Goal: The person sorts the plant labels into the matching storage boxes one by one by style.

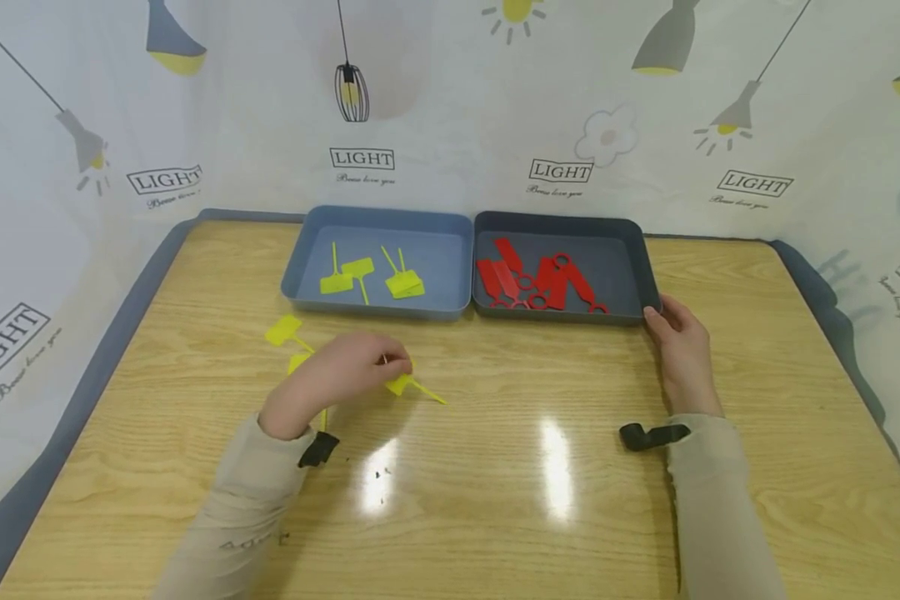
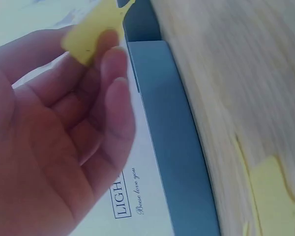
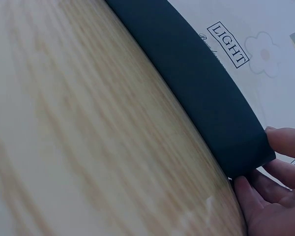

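Note:
My left hand (image 1: 345, 371) pinches a yellow cable-tie label (image 1: 397, 386) by its flat part between thumb and fingertips. Its thin tail points to the right. In the left wrist view, the same flat part shows blurred at the fingertips. Another yellow label (image 1: 283, 331) lies on the table left of that hand, and a further one is partly hidden beneath the wrist. At the near right corner of the dark grey tray (image 1: 615, 267), my right hand (image 1: 684, 350) grips the wall; the right wrist view shows its fingers around that corner.
The blue tray (image 1: 442, 267) stands against the dark one and holds several yellow labels (image 1: 336, 283). Several red tags with ring ends (image 1: 508, 254) lie in the dark tray's left part. Behind both hangs a printed cloth (image 1: 450, 100). Small dark specks lie on the wooden table (image 1: 480, 500).

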A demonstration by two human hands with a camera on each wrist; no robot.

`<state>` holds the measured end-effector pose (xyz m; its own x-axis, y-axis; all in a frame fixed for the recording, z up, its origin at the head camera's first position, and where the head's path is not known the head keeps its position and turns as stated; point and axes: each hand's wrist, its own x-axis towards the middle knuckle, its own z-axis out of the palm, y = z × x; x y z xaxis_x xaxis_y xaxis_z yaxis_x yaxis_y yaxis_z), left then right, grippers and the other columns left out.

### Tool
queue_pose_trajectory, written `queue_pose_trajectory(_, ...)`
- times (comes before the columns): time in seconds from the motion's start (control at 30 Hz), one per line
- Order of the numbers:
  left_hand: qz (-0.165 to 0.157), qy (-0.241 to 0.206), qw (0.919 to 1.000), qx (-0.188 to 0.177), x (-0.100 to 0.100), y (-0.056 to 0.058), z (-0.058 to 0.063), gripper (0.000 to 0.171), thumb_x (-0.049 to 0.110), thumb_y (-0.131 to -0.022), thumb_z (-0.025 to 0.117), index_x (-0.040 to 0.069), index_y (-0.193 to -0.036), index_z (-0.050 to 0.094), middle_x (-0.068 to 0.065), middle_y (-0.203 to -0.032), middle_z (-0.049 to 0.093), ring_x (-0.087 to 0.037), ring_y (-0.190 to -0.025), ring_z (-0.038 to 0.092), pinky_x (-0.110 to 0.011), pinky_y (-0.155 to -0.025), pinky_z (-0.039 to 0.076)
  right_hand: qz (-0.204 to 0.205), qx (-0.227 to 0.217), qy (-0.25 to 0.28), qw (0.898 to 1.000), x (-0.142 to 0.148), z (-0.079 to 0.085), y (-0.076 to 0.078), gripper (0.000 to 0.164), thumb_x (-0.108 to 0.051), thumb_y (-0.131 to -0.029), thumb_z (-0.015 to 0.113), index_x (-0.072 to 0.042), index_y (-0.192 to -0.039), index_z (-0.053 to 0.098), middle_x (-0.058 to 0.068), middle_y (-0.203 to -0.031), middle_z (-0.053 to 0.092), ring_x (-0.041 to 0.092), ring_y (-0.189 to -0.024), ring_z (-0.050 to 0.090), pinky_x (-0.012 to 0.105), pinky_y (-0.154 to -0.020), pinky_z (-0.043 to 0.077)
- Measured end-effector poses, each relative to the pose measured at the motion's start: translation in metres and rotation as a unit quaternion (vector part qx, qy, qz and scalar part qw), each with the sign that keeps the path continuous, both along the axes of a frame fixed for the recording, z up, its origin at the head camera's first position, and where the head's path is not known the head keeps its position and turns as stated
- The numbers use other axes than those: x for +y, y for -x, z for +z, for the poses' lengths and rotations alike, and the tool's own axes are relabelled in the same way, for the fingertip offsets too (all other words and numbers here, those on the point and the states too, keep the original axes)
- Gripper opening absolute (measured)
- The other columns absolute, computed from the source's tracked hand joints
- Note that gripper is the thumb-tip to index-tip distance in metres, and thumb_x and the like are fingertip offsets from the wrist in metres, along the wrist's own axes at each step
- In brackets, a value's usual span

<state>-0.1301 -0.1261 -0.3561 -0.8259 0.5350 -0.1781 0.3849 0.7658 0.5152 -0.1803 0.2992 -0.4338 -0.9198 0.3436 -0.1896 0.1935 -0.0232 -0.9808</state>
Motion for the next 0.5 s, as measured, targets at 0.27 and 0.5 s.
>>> queue_pose_trajectory(0.27,0.029,-0.079,0.9964,-0.010,-0.001,0.013,0.006,0.029,0.039,-0.092,0.045,0.024,-0.084,0.068,0.013,-0.077,0.062,-0.011,-0.058,0.049,-0.029,-0.059,0.043,-0.001,0.001,0.004,1.000,0.001,0.001,0.001,0.057,-0.023,-0.083,0.063,-0.010,-0.134,0.042,0.012,-0.134,0.040,0.012,-0.114,0.043,0.015,-0.089,0.039)
queue_pose_trajectory(0.5,0.072,-0.111,0.9911,-0.003,-0.005,0.021,0.012,0.034,0.048,-0.090,0.043,0.026,-0.084,0.068,0.010,-0.082,0.063,-0.013,-0.070,0.052,-0.031,-0.063,0.043,0.004,0.000,0.000,1.000,0.000,0.000,-0.001,0.060,-0.026,-0.082,0.064,-0.009,-0.134,0.040,0.011,-0.135,0.039,0.013,-0.116,0.042,0.016,-0.091,0.038)
